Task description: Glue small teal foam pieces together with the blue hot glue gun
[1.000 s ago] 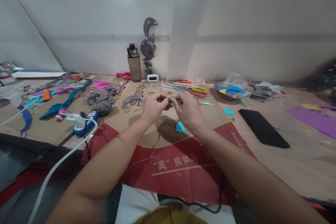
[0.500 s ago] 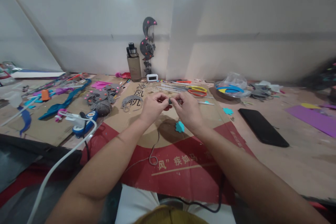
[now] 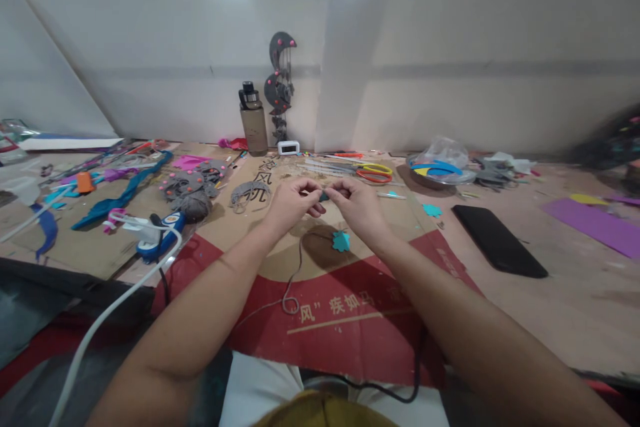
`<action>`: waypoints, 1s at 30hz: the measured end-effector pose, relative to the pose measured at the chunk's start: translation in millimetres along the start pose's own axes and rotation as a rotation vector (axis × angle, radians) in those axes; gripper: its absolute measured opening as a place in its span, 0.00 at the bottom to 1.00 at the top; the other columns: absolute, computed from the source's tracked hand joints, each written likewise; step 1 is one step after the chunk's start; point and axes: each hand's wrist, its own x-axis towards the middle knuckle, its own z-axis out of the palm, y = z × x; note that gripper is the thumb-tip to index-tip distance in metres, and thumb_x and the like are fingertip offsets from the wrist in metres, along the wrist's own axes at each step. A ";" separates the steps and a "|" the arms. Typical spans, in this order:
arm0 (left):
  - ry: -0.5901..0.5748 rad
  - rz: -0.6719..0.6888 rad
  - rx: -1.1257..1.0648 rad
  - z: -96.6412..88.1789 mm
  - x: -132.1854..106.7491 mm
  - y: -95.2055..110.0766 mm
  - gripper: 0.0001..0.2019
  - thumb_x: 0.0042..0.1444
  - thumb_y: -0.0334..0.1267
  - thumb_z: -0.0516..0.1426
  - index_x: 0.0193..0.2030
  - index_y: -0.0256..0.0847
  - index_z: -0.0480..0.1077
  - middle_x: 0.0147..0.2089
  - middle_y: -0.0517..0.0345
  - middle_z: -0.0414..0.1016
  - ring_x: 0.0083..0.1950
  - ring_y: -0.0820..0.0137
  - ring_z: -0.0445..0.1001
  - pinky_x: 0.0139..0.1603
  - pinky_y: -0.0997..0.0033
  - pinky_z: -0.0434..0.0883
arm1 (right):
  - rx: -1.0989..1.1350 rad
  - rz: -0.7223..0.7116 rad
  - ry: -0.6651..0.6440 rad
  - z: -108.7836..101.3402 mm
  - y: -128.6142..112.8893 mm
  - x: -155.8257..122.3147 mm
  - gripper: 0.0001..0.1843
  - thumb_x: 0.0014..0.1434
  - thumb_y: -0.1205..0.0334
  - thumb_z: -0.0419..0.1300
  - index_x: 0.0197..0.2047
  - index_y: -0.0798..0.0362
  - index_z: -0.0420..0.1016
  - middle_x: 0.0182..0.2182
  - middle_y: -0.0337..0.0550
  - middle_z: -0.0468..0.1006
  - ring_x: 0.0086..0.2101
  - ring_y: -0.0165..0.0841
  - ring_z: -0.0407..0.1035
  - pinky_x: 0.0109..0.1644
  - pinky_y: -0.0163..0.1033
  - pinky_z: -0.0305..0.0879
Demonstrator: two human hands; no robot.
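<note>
My left hand [image 3: 296, 203] and my right hand [image 3: 356, 205] meet over the cardboard, thumbs and fingertips pinched together. Between them is a small dark teal piece [image 3: 324, 196], mostly hidden by the fingers. A thin grey yarn [image 3: 300, 255] trails from below my hands and curls across the red part of the cardboard sheet [image 3: 370, 347]. Just under my right hand lies a teal flower-shaped cutout [image 3: 341, 241]. Another teal cutout [image 3: 432, 210] rests to the right of the sheet.
Behind my hands lie yellow-and-red-handled scissors [image 3: 375, 172]. A bottle [image 3: 254, 127] stands by the wall near a hanging crescent ornament [image 3: 281, 73]. To the right are a black phone [image 3: 500, 241] and a metal bowl [image 3: 440, 175]; grey yarn [image 3: 194, 203] and a blue power strip [image 3: 160, 240] are left.
My fingertips have shifted slightly around the small piece, and more of its teal colour shows. The whole view has moved a little; the yarn and cutouts stay put.
</note>
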 end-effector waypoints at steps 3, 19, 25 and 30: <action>-0.053 -0.056 0.061 -2.9 2.1 0.7 0.08 0.53 0.40 0.57 0.33 0.36 0.70 0.19 0.60 0.72 0.15 0.79 0.64 0.17 0.80 0.61 | -0.003 0.010 -0.006 -0.6 4.6 1.3 0.10 0.55 0.56 0.57 0.28 0.53 0.72 0.23 0.38 0.71 0.24 0.29 0.60 0.29 0.36 0.54; -0.070 -0.098 0.069 -5.2 2.7 -2.2 0.08 0.51 0.37 0.59 0.36 0.34 0.72 0.22 0.54 0.76 0.23 0.72 0.75 0.20 0.79 0.66 | -0.212 -0.147 -0.010 -1.5 1.1 -2.6 0.08 0.58 0.59 0.56 0.30 0.53 0.71 0.28 0.43 0.74 0.31 0.33 0.65 0.37 0.39 0.59; -0.050 0.042 0.308 -8.4 2.3 -6.7 0.09 0.53 0.37 0.56 0.35 0.36 0.76 0.22 0.55 0.76 0.20 0.76 0.70 0.19 0.80 0.63 | -0.271 -0.200 -0.006 0.8 3.2 -4.8 0.08 0.58 0.60 0.55 0.31 0.52 0.71 0.30 0.44 0.73 0.33 0.35 0.65 0.38 0.40 0.59; 0.029 0.042 0.317 -10.3 3.3 -5.6 0.07 0.50 0.36 0.56 0.32 0.37 0.75 0.20 0.57 0.74 0.19 0.76 0.69 0.18 0.80 0.62 | -0.200 -0.192 -0.008 2.4 2.2 -7.3 0.08 0.60 0.59 0.54 0.38 0.53 0.71 0.32 0.44 0.72 0.34 0.35 0.65 0.38 0.40 0.60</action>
